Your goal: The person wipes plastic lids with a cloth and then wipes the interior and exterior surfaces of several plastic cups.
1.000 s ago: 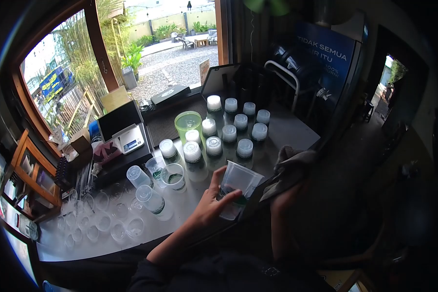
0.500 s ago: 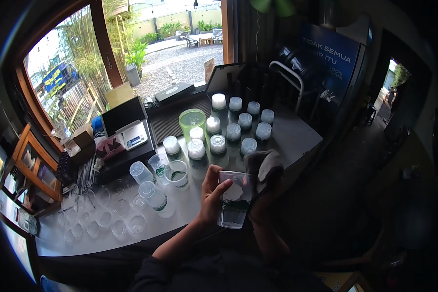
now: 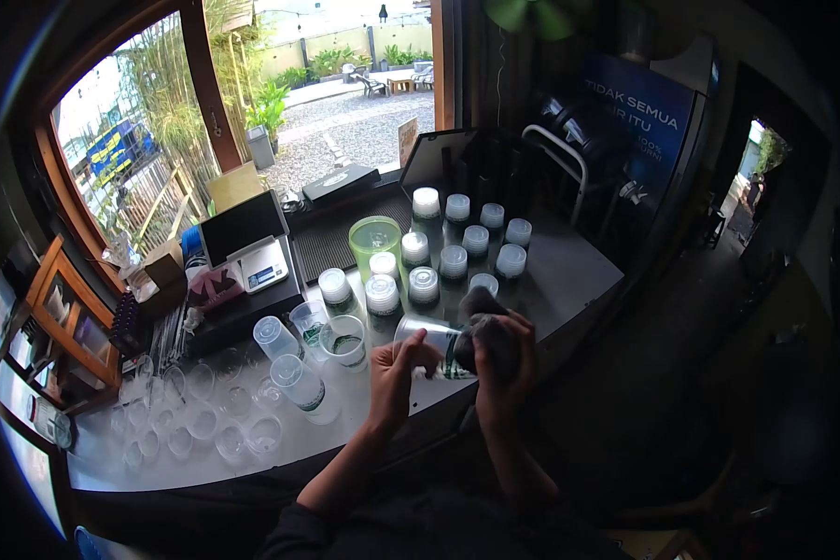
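Observation:
My left hand (image 3: 399,373) is closed around one end of a clear plastic cup (image 3: 429,338) with a dark green band. The cup lies tilted on its side between my hands, above the counter's front edge. My right hand (image 3: 506,369) grips a dark grey cloth (image 3: 491,341), which is pressed over the cup's other end and hides it. Just to the left, several clear cups with green prints stand on the counter, among them an open-topped cup (image 3: 343,343) and a taller one (image 3: 299,378). Behind my hands are stacks of cups (image 3: 424,286) standing upside down.
A green tinted container (image 3: 375,245) stands among the stacks. Loose clear lids or cups (image 3: 199,423) cover the grey counter (image 3: 345,450) at left. A white scale (image 3: 265,266) and a black tray (image 3: 322,257) lie behind, below the window.
The cup has turned from upright to lying on its side. My right hand has brought the cloth from beside the cup onto its end.

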### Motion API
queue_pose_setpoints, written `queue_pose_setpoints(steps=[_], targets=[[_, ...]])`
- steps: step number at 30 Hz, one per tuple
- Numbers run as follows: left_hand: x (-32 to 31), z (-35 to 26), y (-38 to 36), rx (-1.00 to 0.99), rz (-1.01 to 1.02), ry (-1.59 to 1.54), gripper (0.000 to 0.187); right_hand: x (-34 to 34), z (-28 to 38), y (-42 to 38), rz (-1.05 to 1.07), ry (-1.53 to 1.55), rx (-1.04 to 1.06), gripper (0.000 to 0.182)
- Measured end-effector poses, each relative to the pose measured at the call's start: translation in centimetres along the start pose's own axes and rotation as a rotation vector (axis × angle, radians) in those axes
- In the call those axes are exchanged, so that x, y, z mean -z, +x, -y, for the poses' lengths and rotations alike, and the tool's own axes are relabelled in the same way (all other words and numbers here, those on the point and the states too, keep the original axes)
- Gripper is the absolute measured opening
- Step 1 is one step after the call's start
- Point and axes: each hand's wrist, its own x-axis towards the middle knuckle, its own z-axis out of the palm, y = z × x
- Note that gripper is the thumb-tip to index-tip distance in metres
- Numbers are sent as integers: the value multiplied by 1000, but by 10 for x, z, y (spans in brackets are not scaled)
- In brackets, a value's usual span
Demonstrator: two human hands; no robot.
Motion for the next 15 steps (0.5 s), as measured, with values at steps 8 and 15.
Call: queue_pose_setpoints(steps=[8, 15], targets=[[1, 35, 7, 407, 457, -1092, 54, -18, -33, 28, 383, -229, 429, 28], [17, 26, 12, 543, 427, -1093, 77, -16, -38, -52, 429, 90, 369, 27]])
